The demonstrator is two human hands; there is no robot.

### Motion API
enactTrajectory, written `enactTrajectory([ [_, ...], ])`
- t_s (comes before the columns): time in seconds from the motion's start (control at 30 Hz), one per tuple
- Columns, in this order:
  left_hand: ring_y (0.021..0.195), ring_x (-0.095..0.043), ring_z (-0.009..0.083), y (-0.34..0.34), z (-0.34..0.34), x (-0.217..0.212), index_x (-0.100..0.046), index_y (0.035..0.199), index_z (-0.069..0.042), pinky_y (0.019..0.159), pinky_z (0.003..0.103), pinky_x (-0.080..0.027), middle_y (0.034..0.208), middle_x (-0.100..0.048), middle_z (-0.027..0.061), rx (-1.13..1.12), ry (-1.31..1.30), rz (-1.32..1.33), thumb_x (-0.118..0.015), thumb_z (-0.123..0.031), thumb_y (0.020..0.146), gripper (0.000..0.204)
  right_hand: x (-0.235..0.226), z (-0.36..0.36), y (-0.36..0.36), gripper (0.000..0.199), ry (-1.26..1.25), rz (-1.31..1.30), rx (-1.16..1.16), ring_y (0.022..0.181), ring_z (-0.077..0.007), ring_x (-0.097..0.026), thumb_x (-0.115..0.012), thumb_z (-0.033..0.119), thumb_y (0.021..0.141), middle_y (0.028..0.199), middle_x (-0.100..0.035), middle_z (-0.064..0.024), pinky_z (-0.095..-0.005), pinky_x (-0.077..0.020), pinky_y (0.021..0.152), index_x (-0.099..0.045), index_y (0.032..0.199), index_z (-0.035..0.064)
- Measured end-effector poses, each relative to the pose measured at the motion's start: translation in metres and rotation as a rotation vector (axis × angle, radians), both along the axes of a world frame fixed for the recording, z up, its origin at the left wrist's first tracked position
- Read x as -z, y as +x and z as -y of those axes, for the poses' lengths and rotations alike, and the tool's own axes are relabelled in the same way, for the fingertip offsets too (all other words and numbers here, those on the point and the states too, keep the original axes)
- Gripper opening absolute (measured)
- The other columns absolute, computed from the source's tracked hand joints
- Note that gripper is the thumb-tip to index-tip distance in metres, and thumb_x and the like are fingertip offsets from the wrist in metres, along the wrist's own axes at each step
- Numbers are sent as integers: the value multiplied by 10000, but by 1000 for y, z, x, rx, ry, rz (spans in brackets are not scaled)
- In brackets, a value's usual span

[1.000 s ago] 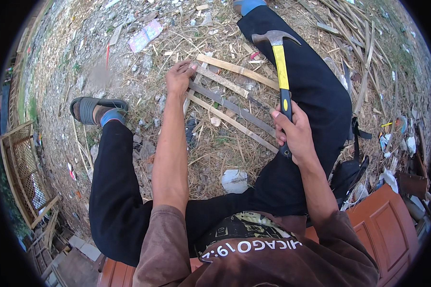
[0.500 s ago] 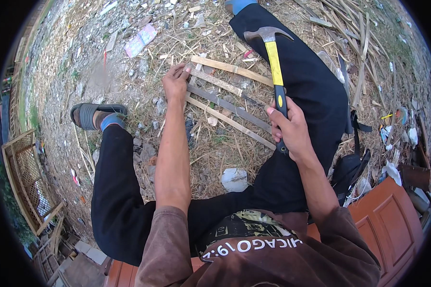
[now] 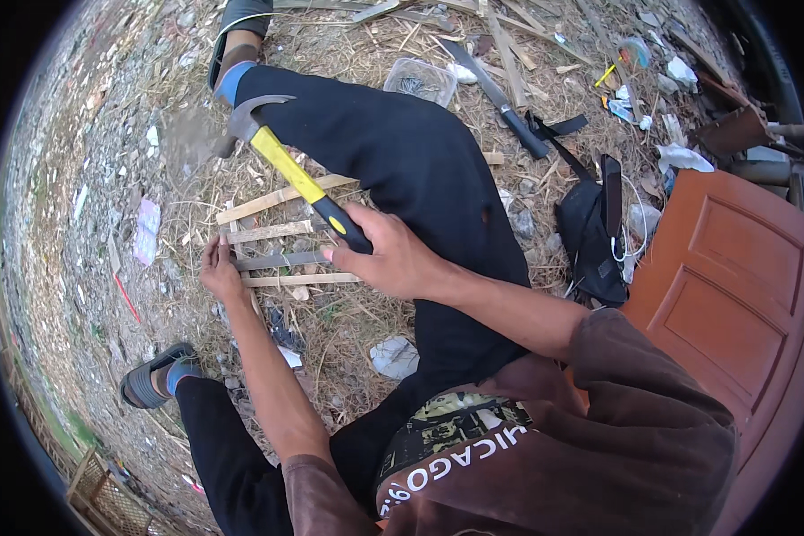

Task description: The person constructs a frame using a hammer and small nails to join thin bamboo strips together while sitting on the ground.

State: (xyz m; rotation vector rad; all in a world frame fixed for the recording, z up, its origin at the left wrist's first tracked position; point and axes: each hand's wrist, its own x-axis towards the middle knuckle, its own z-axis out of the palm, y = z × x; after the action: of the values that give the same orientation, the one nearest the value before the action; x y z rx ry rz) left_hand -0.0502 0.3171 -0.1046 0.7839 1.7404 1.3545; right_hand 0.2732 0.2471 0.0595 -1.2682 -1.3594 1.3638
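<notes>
My right hand (image 3: 389, 255) is wrapped round the black grip of a claw hammer (image 3: 286, 165) with a yellow shaft. The hammer's head points up and left, raised over the ground beside my bent right leg. Under it lie several thin wooden strips, side by side: a pale upper strip (image 3: 281, 197), a shorter rough strip (image 3: 272, 232), a grey strip (image 3: 277, 262) and a lower pale strip (image 3: 304, 280). My left hand (image 3: 221, 270) pinches the strips' left ends, fingers closed at the rough strip's tip. Part of the strips is hidden behind my right hand and leg.
Beyond my right leg are a clear plastic tub (image 3: 448, 87) of nails and a handsaw (image 3: 484, 82). A black bag (image 3: 590, 246) with a phone (image 3: 611, 192) and white cable lies at right, near a reddish-brown panelled door (image 3: 732, 259). Loose wood (image 3: 506, 58) litters the far ground.
The view has swung to the right, so hands and strips appear further left and lower. The hammer now tilts to the left instead of standing nearly upright. Both hands keep their hold.
</notes>
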Motion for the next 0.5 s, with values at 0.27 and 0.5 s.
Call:
enactTrajectory([
  [0.27, 1005, -656, 199, -3, 5, -8, -601, 1237, 46, 873, 302, -536, 1184, -662, 166, 24, 18, -130, -629, -120, 984, 304, -74, 42, 55, 268, -9, -161, -16, 585, -340, -590, -655, 184, 910, 648, -561, -182, -400, -444, 586, -528, 979, -41],
  [0.5, 912, -638, 168, -49, -8, -38, -531, 1350, -41, 680, 264, -460, 1238, -641, 62, 98, -159, -203, -576, -352, 1013, 460, -48, 49, 171, 242, 40, 375, 504, 571, -191, -545, -652, 178, 916, 651, -562, -92, -363, -429, 572, -601, 1066, -5],
])
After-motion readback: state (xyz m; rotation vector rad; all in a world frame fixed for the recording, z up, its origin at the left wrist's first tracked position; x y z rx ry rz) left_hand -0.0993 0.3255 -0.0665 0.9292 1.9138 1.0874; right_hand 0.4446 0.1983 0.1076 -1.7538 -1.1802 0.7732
